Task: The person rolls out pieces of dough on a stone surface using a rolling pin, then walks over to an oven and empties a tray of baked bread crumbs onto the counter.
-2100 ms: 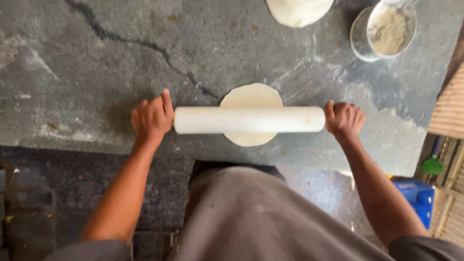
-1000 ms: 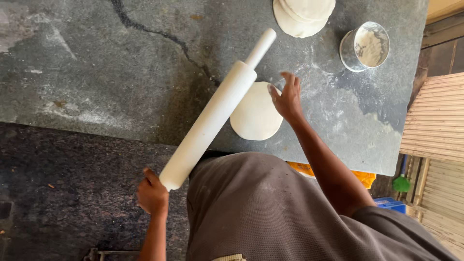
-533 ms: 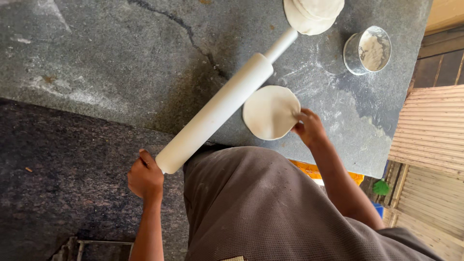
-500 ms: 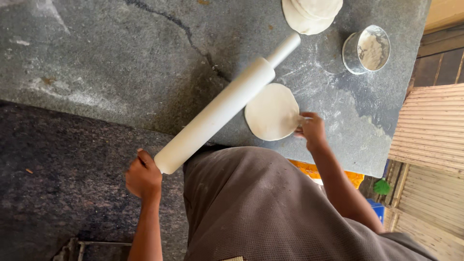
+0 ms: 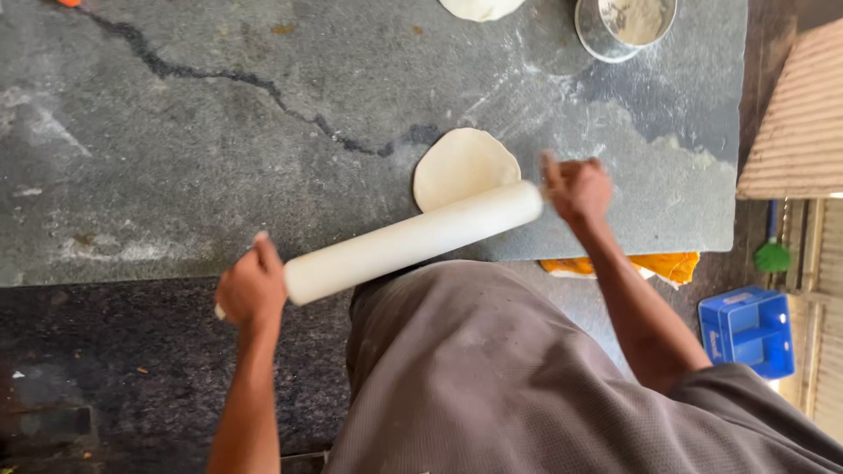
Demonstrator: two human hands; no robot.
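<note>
Where the stone slab (image 5: pixel 176 158) ends at its near edge, the flat dough round (image 5: pixel 465 165) lies close by, bare stone spreading leftward. Slanted across it, the white rolling pin (image 5: pixel 413 241) overhangs that edge; left hand (image 5: pixel 253 288) and right hand (image 5: pixel 577 187) both clench its ends.

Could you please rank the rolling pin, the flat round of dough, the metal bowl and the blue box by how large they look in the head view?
1. rolling pin, the longest by far.
2. round of dough.
3. metal bowl and blue box: they look alike; the frame cuts off the bowl and the box sits lower, so no ranking.
</note>
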